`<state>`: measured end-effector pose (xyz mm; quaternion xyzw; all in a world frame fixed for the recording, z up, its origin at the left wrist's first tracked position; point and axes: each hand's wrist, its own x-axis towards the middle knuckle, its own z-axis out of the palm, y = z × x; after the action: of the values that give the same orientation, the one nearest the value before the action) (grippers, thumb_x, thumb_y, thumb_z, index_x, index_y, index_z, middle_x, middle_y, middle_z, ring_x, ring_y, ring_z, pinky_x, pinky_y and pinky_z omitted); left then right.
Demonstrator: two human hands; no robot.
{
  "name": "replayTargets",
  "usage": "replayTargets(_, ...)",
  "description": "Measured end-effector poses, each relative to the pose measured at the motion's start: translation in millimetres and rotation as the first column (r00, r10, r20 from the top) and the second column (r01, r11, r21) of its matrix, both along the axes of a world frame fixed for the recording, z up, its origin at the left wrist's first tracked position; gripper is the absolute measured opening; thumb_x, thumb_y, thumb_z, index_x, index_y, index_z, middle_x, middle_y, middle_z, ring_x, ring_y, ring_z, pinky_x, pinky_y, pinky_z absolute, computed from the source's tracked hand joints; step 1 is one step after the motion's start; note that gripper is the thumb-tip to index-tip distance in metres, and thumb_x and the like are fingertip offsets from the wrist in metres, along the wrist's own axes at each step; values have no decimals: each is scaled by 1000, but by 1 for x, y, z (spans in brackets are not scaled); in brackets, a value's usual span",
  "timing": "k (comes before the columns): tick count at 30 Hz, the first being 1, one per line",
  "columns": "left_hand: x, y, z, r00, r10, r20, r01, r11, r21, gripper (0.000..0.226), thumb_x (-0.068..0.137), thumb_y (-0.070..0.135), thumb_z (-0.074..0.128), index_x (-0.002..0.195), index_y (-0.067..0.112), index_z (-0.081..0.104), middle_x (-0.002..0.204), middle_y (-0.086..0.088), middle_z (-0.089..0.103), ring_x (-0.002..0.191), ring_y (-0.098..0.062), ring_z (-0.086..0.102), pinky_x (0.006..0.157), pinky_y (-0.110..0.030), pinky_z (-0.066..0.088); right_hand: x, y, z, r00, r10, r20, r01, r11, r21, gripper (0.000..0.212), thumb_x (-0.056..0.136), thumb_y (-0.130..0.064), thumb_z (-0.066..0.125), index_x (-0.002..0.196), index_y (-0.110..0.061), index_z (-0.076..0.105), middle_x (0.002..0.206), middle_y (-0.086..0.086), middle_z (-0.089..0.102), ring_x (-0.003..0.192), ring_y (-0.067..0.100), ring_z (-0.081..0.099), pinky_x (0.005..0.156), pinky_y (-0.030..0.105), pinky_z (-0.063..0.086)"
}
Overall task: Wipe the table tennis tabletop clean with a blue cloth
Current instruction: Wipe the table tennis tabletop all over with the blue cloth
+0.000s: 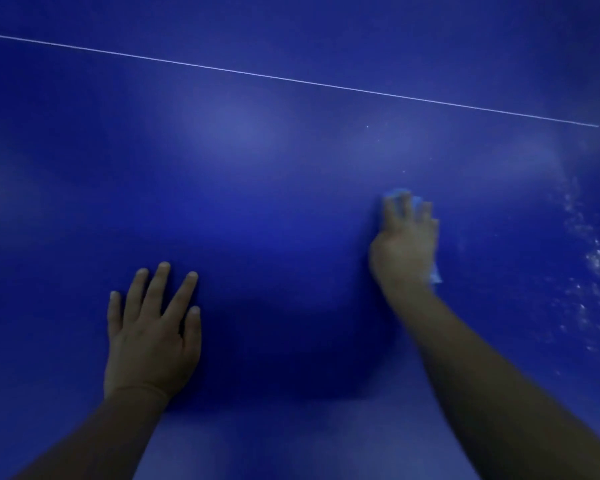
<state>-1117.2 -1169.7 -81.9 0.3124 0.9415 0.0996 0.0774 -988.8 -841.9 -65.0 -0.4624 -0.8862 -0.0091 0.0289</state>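
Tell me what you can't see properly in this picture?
- Blue cloth, head view: mostly hidden under the right hand; only edges peek out.
- Right hand: smeared by motion blur, so its grip is unclear.
- Tabletop: its edges lie outside the frame.
- White specks: blurry, too small to identify.
- Left hand: clear, resting flat.

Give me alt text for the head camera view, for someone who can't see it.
A right hand presses a pale blue cloth onto a blue tabletop, while the left hand rests flat beside it. White specks lie to the right; a white line crosses beyond.
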Motion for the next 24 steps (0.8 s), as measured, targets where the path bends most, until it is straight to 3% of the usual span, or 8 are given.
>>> replayTargets(2, 0, -1, -2, 1000, 8, -7, -8, 1000, 1, 60, 96, 47, 25, 148, 25, 45, 159, -10, 32, 150, -30, 18, 120, -56, 10, -22, -62, -16, 924, 380, -35, -381, 924, -20, 69, 80, -10, 50, 147, -24, 43, 159, 6, 34, 144, 43, 29, 116, 56, 26)
replayTargets(5, 0, -1, -6, 1000, 13, -24, -13, 1000, 8, 59, 96, 47, 26, 148, 27, 45, 159, -8, 33, 149, -30, 19, 120, -56, 10, -23, -96, -22, 623, 781, -40, -782, 619, -78, 62, 85, -18, 38, 146, -26, 43, 158, 2, 38, 144, 38, 31, 119, 51, 20)
replayTargets(8, -1, 0, -5, 999, 4, -35, -3, 1000, 29, 57, 97, 45, 28, 148, 26, 45, 158, -9, 33, 149, -30, 19, 120, -52, 5, -13, -7, -12, 762, 647, 9, -646, 762, -46, 63, 83, -8, 44, 146, -20, 47, 154, 10, 42, 140, 41, 36, 114, 51, 29)
replayTargets(11, -1, -2, -5, 1000, -1, -28, 2, 1000, 23, 56, 97, 44, 28, 149, 27, 43, 159, -8, 30, 150, -29, 16, 120, -48, 0, 23, 83, 2, 990, 142, 23, -142, 990, -7, 56, 83, -6, 42, 139, -10, 50, 149, 17, 43, 126, 47, 43, 100, 54, 39)
replayTargets(14, 0, -1, -6, 1000, -1, -19, 1, 1000, 21, 56, 97, 44, 28, 149, 27, 43, 160, -8, 30, 150, -29, 16, 121, -50, 2, 27, 82, 10, 979, -205, -14, 205, 978, -26, 58, 86, -9, 43, 144, -13, 43, 155, 12, 34, 135, 44, 34, 108, 55, 33)
replayTargets(17, -1, 1, -1, 1000, 12, 10, -12, 1000, 3, 58, 97, 45, 26, 149, 27, 44, 159, -8, 32, 150, -29, 16, 121, -54, 6, -17, 12, 1, 989, 146, 8, -146, 989, -7, 66, 79, -12, 38, 145, -17, 43, 155, 10, 37, 136, 44, 35, 107, 52, 35)
replayTargets(20, 1, 3, 5, 1000, 16, 8, -16, 1000, 0, 59, 95, 45, 27, 147, 24, 47, 157, -10, 35, 149, -32, 21, 120, -57, 12, -30, -47, -13, 806, 591, 18, -589, 805, -70, 64, 85, -16, 30, 147, -20, 47, 158, 7, 38, 145, 41, 29, 117, 52, 25)
replayTargets(24, -17, 20, 8, 1000, 16, -23, -14, 996, 82, 59, 92, 41, 34, 140, 13, 54, 150, -15, 44, 141, -35, 33, 118, -56, 17, -7, 32, -3, 904, 417, 89, -417, 909, -25, 65, 83, -5, 47, 147, -15, 47, 156, 12, 39, 137, 45, 38, 108, 51, 35)
